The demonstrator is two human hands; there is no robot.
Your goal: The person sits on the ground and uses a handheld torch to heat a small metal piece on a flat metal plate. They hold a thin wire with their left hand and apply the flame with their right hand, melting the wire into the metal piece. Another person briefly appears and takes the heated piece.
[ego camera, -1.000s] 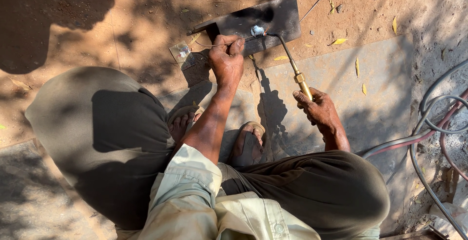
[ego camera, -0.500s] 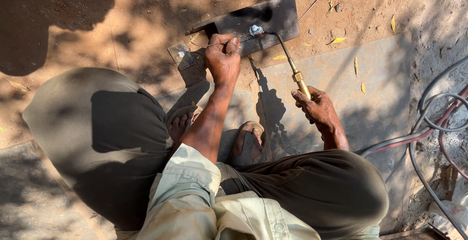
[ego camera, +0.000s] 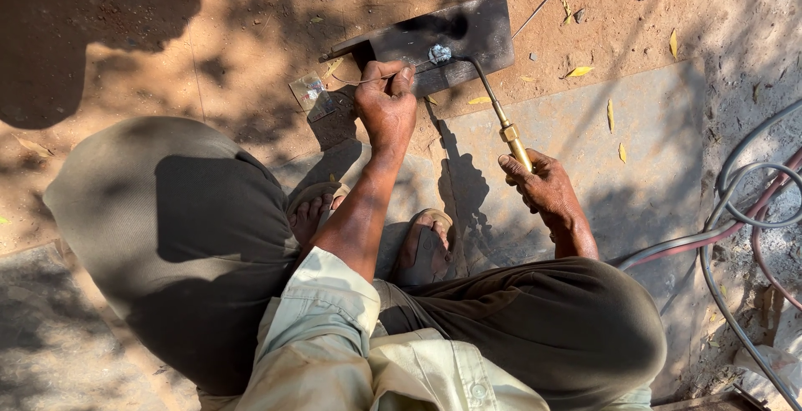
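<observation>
Two hands are at work: the left hand [ego camera: 386, 104] near the frame's centre top, the right hand [ego camera: 541, 184] to the right of centre. One torch [ego camera: 499, 119] with a brass fitting, one thin filler rod [ego camera: 355, 83], one dark metal plate [ego camera: 451, 37] at upper centre. Two sandalled feet [ego camera: 422, 248] show at centre. Roughly three hoses [ego camera: 735, 202] curl along the right edge. About six yellow leaves [ego camera: 578, 71] lie scattered at upper right.
</observation>
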